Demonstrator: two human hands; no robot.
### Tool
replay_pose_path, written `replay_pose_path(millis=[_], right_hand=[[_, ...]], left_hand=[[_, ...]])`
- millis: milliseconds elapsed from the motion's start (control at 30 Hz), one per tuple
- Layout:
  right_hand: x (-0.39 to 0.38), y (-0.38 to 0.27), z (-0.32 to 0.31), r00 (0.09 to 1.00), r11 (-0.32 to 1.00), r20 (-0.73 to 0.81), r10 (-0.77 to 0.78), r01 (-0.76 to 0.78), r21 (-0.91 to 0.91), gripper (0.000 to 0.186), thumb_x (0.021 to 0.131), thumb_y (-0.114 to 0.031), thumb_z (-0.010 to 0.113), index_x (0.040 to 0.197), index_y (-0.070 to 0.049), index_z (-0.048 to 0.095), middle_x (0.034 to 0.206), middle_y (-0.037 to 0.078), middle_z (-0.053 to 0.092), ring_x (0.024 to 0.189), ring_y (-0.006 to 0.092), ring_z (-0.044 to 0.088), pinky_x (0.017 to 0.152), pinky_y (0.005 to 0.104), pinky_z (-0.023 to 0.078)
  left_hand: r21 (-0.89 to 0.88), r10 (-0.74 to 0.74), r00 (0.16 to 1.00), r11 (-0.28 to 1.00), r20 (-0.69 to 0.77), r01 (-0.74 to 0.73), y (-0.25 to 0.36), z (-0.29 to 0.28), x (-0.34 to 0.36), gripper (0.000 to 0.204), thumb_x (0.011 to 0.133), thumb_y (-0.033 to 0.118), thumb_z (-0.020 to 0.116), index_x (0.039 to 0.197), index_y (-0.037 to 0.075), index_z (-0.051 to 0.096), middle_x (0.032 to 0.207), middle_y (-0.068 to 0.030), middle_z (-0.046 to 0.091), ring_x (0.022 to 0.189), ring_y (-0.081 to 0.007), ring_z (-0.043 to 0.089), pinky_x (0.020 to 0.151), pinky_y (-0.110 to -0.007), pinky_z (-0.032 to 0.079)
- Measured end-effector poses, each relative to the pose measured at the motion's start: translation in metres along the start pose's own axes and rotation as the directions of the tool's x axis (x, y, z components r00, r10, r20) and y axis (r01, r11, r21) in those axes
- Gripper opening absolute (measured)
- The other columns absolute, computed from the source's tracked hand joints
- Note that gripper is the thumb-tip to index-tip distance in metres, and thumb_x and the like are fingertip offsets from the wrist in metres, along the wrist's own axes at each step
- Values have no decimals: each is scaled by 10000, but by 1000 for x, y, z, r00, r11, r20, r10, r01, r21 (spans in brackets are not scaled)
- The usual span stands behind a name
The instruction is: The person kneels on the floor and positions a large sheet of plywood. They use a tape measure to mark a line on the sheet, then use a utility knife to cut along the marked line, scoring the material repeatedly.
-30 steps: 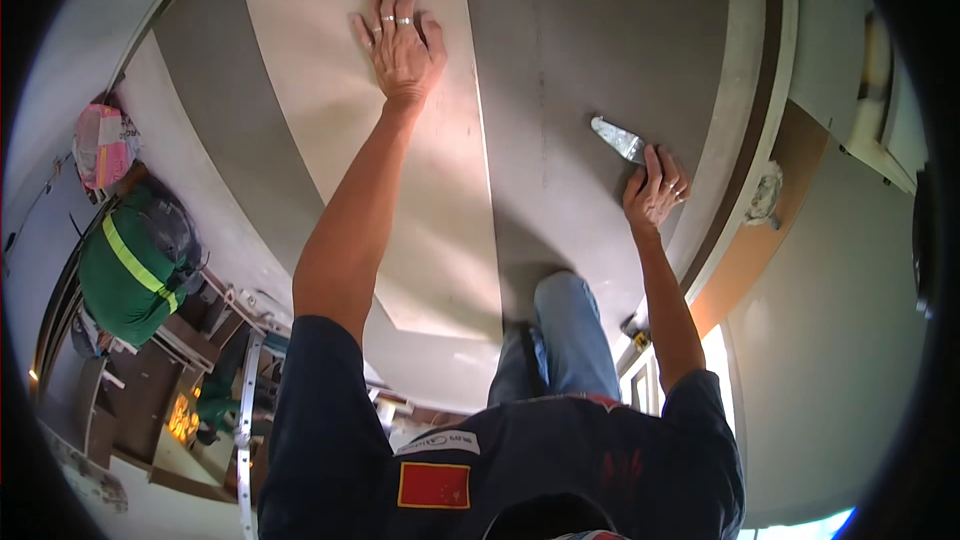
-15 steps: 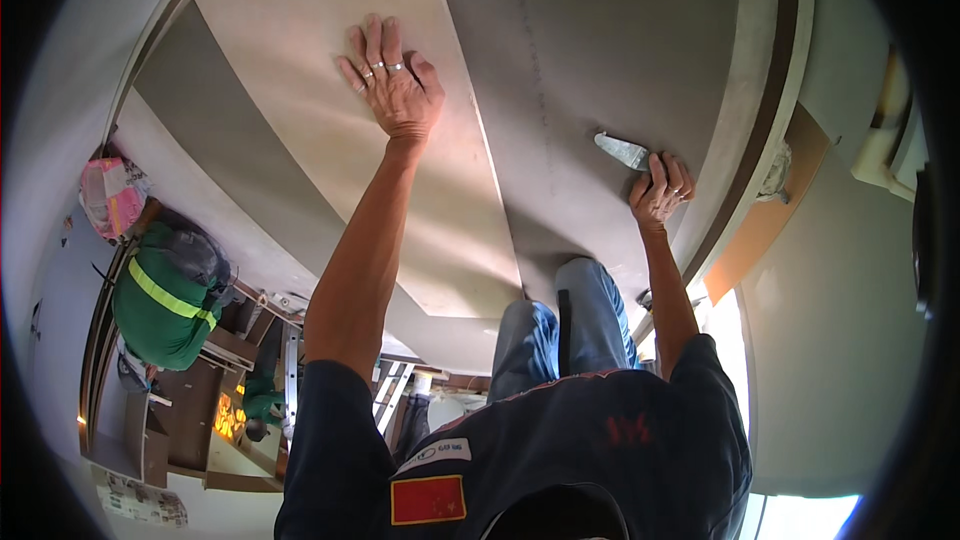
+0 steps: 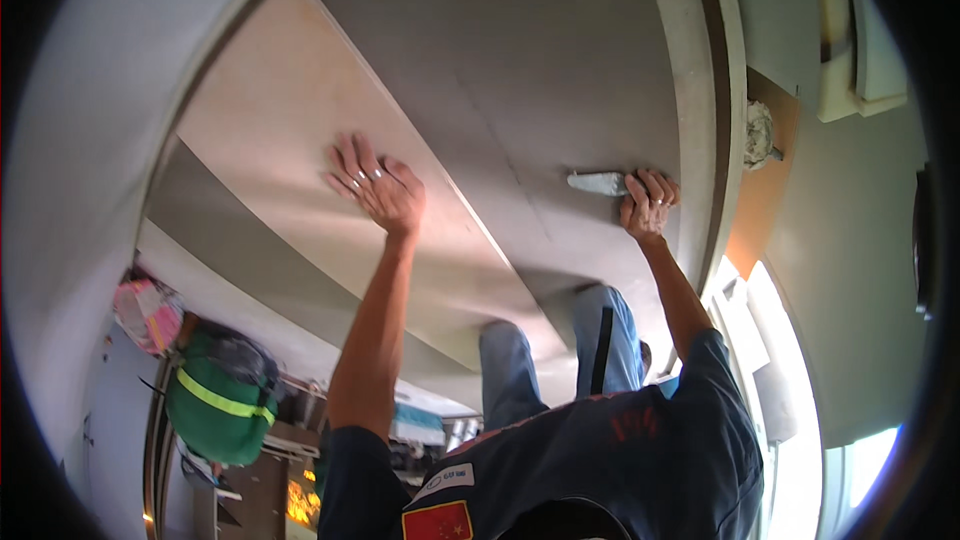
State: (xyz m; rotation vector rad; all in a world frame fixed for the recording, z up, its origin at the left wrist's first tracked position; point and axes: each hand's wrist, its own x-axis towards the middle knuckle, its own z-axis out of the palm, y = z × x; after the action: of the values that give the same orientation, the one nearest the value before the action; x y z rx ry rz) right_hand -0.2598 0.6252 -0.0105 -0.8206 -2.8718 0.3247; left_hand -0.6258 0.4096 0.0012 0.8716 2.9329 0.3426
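With its fingers spread and palm down, my left hand [image 3: 378,180] lies on a long pale board [image 3: 290,90]. It holds nothing. To the right, my right hand [image 3: 650,202] is closed on a putty knife [image 3: 597,183], whose bare metal blade points left over a wide grey panel [image 3: 500,30]. The fingers cover the knife's handle. A thin light edge separates the pale board from the grey panel, and a faint line of marks runs along the grey surface. My knees, in jeans, rest against or near the close end of the boards.
At lower left are a green rounded bundle [image 3: 220,395] with a yellow band and a pink-and-white bag [image 3: 148,312]. A dark strip [image 3: 718,90] edges the panel on the right. Beyond it lies an orange-brown board [image 3: 765,175] with a greyish lump [image 3: 760,135] on it.
The view has shifted and turned, so the boards slant more. My left hand sits lower in the picture, still spread on the pale board. My right hand keeps hold of the putty knife, its blade now nearly level.
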Motion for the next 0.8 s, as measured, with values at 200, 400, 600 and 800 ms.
replay_pose_path(millis=[200,400,600,800], right_hand=[[3,-2,-2,999,999,-23,29,-29,20,513,765,-156,612,1264,-271,587,1280,-6,552,1196,206,490,1070,441,288],[0,-1,-2,999,999,-23,31,-30,23,517,766,-133,605,1267,-256,589,1280,-4,554,1188,207,495,1067,444,297],[4,-2,-4,1000,1000,-24,19,-18,17,509,767,-132,618,1258,-265,592,1267,-12,562,1186,201,503,1057,441,308],[1,0,-5,999,998,2,40,-40,42,555,736,-118,645,1260,-288,587,1267,-20,560,1194,193,500,1050,435,315]], left_hand=[[43,1,1000,999,7,-2,5,-2,5,517,955,202,390,1430,0,412,1543,-150,345,1481,-356,202,1187,-553,51],[58,-40,998,998,51,37,4,0,0,552,916,161,418,1444,10,368,1549,-135,321,1478,-362,189,1181,-573,52],[58,-42,998,998,56,39,7,-5,2,553,894,134,445,1428,4,381,1542,-132,328,1474,-366,196,1179,-571,56],[43,-27,999,999,29,26,6,0,1,522,943,219,388,1424,17,398,1524,-140,355,1468,-378,207,1171,-582,69]])
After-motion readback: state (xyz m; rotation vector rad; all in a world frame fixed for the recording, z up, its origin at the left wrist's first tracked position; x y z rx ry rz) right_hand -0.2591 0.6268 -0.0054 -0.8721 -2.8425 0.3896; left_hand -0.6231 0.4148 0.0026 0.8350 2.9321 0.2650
